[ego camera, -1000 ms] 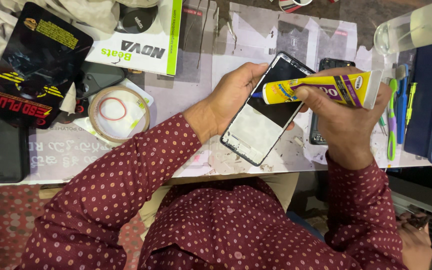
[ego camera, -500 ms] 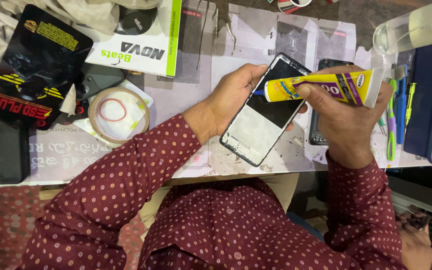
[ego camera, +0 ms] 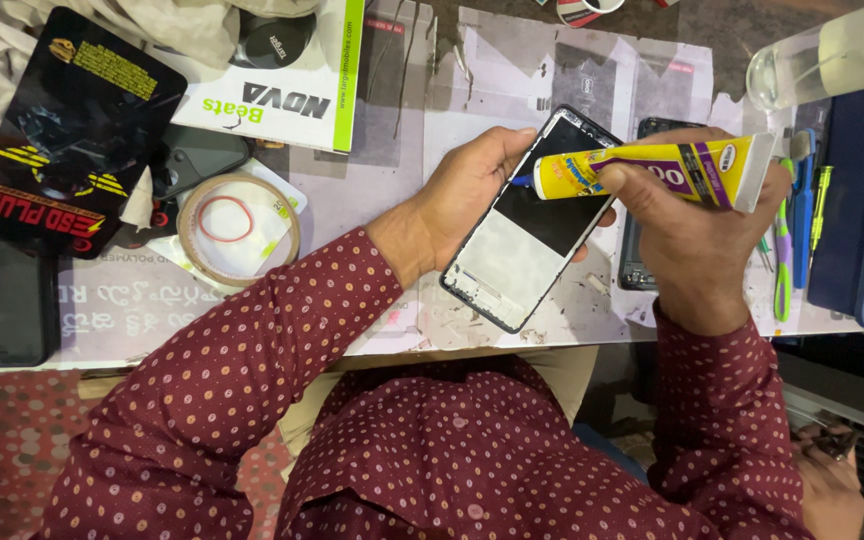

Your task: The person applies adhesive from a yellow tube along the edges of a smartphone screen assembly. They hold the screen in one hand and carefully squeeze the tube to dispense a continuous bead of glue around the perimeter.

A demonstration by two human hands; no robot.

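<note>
My left hand (ego camera: 472,190) grips a phone frame (ego camera: 527,235) by its left edge and holds it tilted above the table. Its lower half looks pale and its upper half dark. My right hand (ego camera: 697,235) squeezes a yellow glue tube (ego camera: 652,170) with a purple band. The tube's blue nozzle touches the frame's left edge near my left thumb. A second dark phone (ego camera: 642,265) lies on the table, partly hidden under my right hand.
A roll of tape (ego camera: 239,230) lies left of centre. A black box (ego camera: 62,130) and a white and green box (ego camera: 272,85) sit at the back left. Green and blue tools (ego camera: 784,260) and a blue case (ego camera: 857,200) stand at the right, a clear bottle (ego camera: 832,55) behind.
The glue tube's nozzle has slid along the phone frame's edge toward my left thumb. My left hand and the frame have stayed almost still.
</note>
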